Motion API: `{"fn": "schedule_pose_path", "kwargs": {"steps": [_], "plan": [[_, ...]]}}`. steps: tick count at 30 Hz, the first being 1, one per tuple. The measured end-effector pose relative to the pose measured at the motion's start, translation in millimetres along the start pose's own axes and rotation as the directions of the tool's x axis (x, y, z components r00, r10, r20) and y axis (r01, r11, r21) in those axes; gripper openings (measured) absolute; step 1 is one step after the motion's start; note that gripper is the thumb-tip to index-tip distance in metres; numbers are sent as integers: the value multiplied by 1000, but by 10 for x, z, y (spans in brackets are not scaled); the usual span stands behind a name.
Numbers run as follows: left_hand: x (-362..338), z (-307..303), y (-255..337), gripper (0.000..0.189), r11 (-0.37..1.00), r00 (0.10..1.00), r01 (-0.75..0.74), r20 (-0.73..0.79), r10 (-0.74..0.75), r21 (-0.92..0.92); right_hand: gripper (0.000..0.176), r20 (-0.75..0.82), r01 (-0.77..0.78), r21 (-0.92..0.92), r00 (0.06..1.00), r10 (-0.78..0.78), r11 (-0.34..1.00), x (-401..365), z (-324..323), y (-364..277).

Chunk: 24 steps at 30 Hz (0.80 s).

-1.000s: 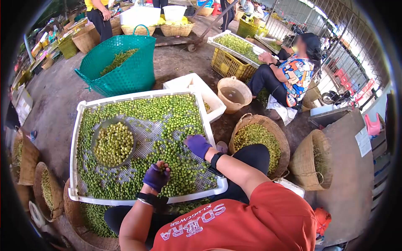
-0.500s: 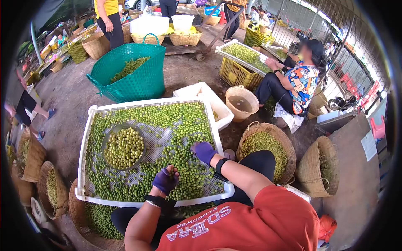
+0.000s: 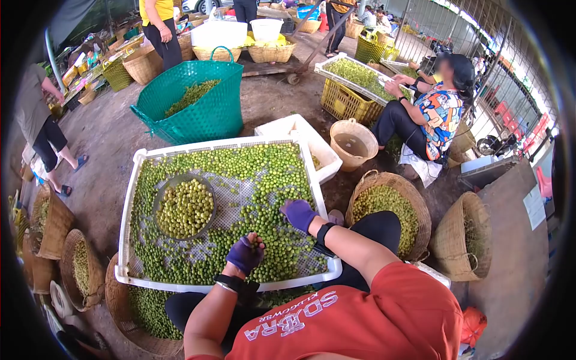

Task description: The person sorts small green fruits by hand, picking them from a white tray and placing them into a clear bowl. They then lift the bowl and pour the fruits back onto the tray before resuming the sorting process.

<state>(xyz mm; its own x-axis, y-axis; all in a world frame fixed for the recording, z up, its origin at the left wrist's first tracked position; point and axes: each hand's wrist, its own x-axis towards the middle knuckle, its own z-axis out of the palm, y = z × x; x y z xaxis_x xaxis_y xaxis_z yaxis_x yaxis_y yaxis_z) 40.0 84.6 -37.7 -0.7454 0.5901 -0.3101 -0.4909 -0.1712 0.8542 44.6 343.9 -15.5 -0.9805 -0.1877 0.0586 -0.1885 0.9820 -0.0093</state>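
A white-rimmed mesh tray (image 3: pixel 124 240) lies before me, spread with small round green fruits (image 3: pixel 174 264). On its left part sits a round bowl (image 3: pixel 211 201) heaped with yellower fruits (image 3: pixel 186 210). My left hand (image 3: pixel 246 255), in a purple fingerless glove, is over the near middle of the tray, its bare fingers curled round what look like green fruits. Further right, my right hand (image 3: pixel 299 216), gloved the same way, is lowered palm down onto the fruits near the tray's right rim. Its fingertips are hidden beneath the hand.
Beyond the tray stand a green woven basket (image 3: pixel 198 120), a white foam box (image 3: pixel 327 159) and a bucket of murky water (image 3: pixel 354 141). Wicker baskets of fruit (image 3: pixel 414 204) flank me. A seated person (image 3: pixel 438 114) works at another tray at right; a person (image 3: pixel 45 114) walks at left.
The whole view has shifted slightly, and the walking person at left shows more fully. Both my hands stay nearly in place over the tray, with only slight finger movement.
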Motion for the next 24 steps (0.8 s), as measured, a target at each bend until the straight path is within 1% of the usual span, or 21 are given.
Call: {"fn": "schedule_pose_path", "kwargs": {"steps": [2, 3, 4, 6, 7, 8, 9, 10, 11, 12, 13, 14, 15, 16, 17, 18, 19, 20, 21, 22, 24], "plan": [[-48, 61, 99, 15, 1000, 1000, -14, 7, 14, 28, 14, -32, -31, 112, 999, 35, 993, -30, -58, 17], [-71, 74, 156, 13, 978, 994, 109, -9, -113, -179, 14, -46, -43, 171, 998, 52, 984, -40, -79, 12], [-104, 139, 259, 12, 898, 971, 220, 0, -238, -380, 14, -53, -53, 190, 997, 64, 980, -47, -124, 3], [-107, 167, 276, 11, 921, 984, 176, 23, -179, -349, 15, -62, -74, 225, 994, 91, 972, -80, -214, -8], [-128, 161, 268, 11, 930, 988, 155, 35, -152, -333, 14, -68, -49, 203, 996, 64, 978, -114, -265, -17], [-16, -27, 68, 11, 970, 987, 152, 88, -138, -191, 15, -75, -19, 184, 997, 33, 983, -136, -314, -27], [267, -185, -245, 13, 999, 999, -32, 28, 31, 36, 16, -83, 22, 169, 997, -8, 985, -128, -327, -31], [197, -142, -157, 13, 654, 903, -429, 278, 327, 624, 17, -1, 64, 42, 998, -64, 997, -91, -148, 50], [113, -85, -51, 13, -97, 664, -531, 484, 571, 842, 18, -85, -12, 183, 996, 28, 983, -21, -148, 337], [-107, 46, 201, 12, 52, 821, -428, 364, 439, 902, 19, -58, -68, 395, 993, 99, 916, -66, 172, 268], [-37, -9, 116, 13, 303, 878, -407, 278, 390, 862, 20, -109, -136, 578, 965, 241, 805, -50, 267, 410], [-168, 162, 374, 13, 298, 885, -330, 183, 428, 896, 23, -184, -129, 462, 954, 237, 877, -75, 209, 516], [-119, 73, 275, 17, 241, 847, -375, 225, 481, 895, 23, -196, -243, 364, 924, 329, 899, -99, -116, 474], [-67, -14, 160, 16, 271, 824, -426, 247, 510, 863, 23, -262, -208, 374, 911, 318, 904, -75, -126, 582], [9, -76, 81, 14, 794, 958, -278, 92, 273, 540, 23, -330, -176, 382, 891, 312, 907, -67, -102, 688], [87, -140, 0, 13, 1000, 997, -10, -72, 10, 5, 23, -266, -229, 373, 902, 340, 899, -21, -149, 730], [-41, 70, 307, 11, 734, 934, 274, -12, -358, -622, 23, -204, -280, 356, 908, 367, 892, 40, -198, 755], [-91, 85, 257, 11, 990, 998, 52, -16, -55, -130, 23, -231, -247, 369, 910, 345, 896, 67, -201, 738], [-61, 97, 304, 7, 881, 969, 201, -48, -244, -429, 21, -239, -215, 387, 916, 322, 897, 122, -182, 734], [-10, 19, 183, 6, 989, 996, 64, -53, -72, -132, 19, -251, -159, 369, 932, 262, 916, 188, -192, 724], [22, -54, 39, 7, 982, 997, -80, 1, 81, 171, 16, -229, -86, 351, 957, 175, 933, 325, -151, 692]]}}
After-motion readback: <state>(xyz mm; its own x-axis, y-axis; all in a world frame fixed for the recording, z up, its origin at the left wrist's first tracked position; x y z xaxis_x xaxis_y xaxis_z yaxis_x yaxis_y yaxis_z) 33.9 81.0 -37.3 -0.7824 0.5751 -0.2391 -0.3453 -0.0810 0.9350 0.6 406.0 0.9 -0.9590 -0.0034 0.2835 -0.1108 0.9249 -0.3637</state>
